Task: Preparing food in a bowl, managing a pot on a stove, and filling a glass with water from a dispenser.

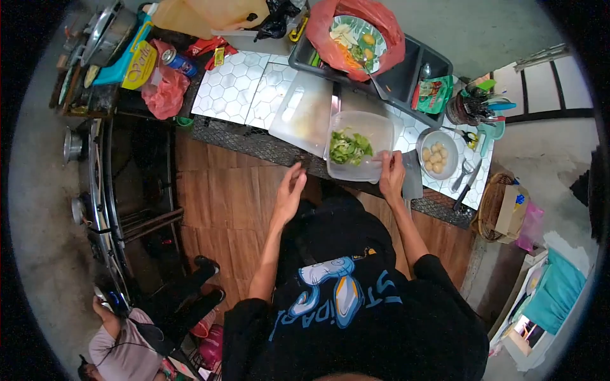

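My right hand (391, 177) grips the near right rim of a translucent plastic container (376, 128). Chopped leafy greens (350, 146) lie in its left half. In front of the counter's edge, to the left of the container, my left hand (289, 193) hangs in the air with fingers apart and nothing in it. Partly behind the container is a white cutting board (305, 107) with a handle slot. A grey bowl (455, 143) of pale round balls (435, 158) stands to the right.
A peeler (462, 175) and a knife (468, 190) lie near the counter's right end. A grey sink (400, 71) at the back bears a red plastic bag (319, 28) around a plate of cut vegetables (358, 43). Another person (119, 338) sits at lower left, near the stove (97, 181).
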Action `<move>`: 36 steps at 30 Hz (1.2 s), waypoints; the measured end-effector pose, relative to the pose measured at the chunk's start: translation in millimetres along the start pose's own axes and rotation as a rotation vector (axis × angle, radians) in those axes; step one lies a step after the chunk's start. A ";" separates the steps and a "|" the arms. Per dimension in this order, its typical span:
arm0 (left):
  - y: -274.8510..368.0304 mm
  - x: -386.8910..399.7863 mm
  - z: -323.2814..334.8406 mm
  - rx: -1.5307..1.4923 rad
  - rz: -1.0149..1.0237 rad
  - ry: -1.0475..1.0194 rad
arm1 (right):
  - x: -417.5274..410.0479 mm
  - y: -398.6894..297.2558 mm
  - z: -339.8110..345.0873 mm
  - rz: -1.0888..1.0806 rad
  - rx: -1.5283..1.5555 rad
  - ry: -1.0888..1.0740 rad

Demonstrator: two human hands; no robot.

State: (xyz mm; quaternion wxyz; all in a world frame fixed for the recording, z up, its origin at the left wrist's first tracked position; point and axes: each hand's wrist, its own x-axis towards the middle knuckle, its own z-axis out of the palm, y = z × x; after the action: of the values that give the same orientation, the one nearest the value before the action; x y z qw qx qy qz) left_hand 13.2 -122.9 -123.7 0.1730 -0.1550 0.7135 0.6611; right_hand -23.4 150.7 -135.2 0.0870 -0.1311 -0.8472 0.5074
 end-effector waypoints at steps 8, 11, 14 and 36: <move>43.4 53.2 33.2 -0.463 0.202 -0.123 | 12.4 -23.5 30.0 0.015 0.474 -0.219; 45.6 48.9 29.3 -0.534 0.255 -0.154 | 18.7 -44.4 35.8 -0.088 0.509 -0.257; 37.2 57.7 13.7 -0.540 0.177 -0.101 | 24.0 -65.4 30.6 0.033 0.675 -0.364; 61.2 56.9 -16.4 -0.173 0.437 -0.101 | 1.9 -50.6 25.9 0.343 0.710 -0.257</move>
State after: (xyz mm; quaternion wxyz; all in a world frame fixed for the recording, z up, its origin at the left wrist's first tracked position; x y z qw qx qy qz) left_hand -65.9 -134.0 -93.9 0.0474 0.0219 0.6614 0.7482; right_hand -39.2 106.9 -102.7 -0.0652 -0.1679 -0.5893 0.7876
